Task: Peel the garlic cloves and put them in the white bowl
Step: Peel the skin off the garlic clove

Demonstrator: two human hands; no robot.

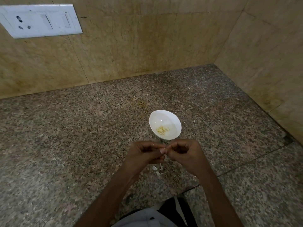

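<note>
— Granite bench, tiled walls behind. Where's the garlic?
— 1 clove sits between both sets of fingertips. The left grip and right grip are both clamped on it, at 6 o'clock from the bowl. Inside lie peeled cloves; skins lie at 6 o'clock from the grips.
— Which step?
— Peeling, I'd judge. Next calls for stripping any remaining skin, then moving toward 12 o'clock to drop it in.

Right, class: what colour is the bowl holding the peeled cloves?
The bowl is plain white, clearest in the head view.
</note>
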